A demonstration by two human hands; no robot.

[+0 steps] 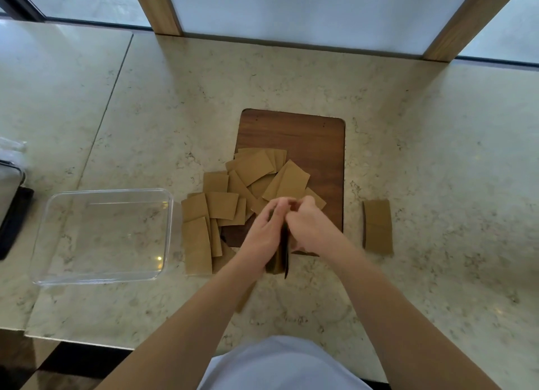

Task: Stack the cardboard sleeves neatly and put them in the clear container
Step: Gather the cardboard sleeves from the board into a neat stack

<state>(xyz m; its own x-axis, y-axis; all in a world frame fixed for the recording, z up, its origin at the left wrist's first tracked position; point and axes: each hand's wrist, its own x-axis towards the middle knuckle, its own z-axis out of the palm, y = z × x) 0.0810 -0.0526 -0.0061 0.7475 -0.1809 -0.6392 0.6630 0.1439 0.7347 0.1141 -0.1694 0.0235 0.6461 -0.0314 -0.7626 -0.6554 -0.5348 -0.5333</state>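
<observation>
Squeezing a small bunch of cardboard sleeves [281, 255] on edge, both the left hand [267, 229] and right hand [309, 226] are gripping it; next, probably squaring it before the empty clear container [102, 279], with more sleeves [250, 168] lying loose nearby.

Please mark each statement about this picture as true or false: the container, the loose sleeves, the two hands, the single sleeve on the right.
1. The clear container already holds a stack of sleeves. False: nothing is inside it.
2. Both hands, left and right, grip a bundle of sleeves standing on edge. True.
3. The loose sleeves lie partly on the wooden board. True.
4. The lone sleeve lies on the board. False: it lies on the stone counter, right of the board.
</observation>
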